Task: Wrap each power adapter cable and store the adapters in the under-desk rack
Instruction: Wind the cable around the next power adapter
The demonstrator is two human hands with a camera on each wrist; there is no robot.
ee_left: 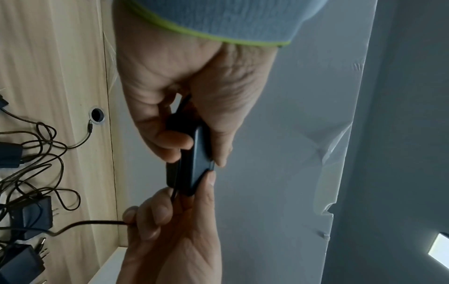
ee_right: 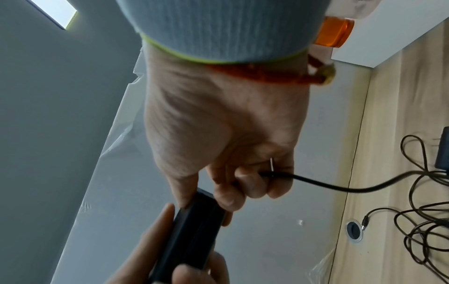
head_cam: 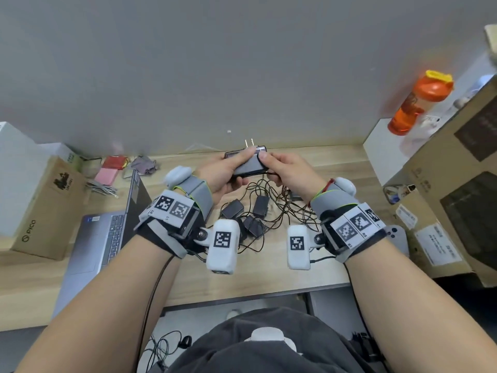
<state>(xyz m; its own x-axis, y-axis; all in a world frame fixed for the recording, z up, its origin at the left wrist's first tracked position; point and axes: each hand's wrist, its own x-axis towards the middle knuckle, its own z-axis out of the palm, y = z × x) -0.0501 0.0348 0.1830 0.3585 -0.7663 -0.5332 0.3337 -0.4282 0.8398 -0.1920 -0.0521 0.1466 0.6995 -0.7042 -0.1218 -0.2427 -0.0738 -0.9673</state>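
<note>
While both hands are raised above the pale wooden desk (head_cam: 309, 162), the flat black power adapter with two metal prongs (head_cam: 248, 164) sits clamped between them, prongs pointing toward the grey wall. Left hand (head_cam: 223, 175): thumb on top, fingers curled beneath the body. Right hand (head_cam: 289, 170): thumb on the adapter's near end, other fingers pinching its thin black cable (ee_right: 340, 187), which trails down to the desk.

Below lies a tangle of small black adapters and cords (head_cam: 255, 211); none look wrapped. Under-desk rack not in view.

Risks, as judged:
- Trailing cable may run into that tangle; pulling could drag neighbouring adapters or knot the cords.
- Slack in the pinch would leave loose turns that slip off the smooth body.
- Open grey laptop (head_cam: 107, 238) sits near; a swinging plug could strike it.
</note>
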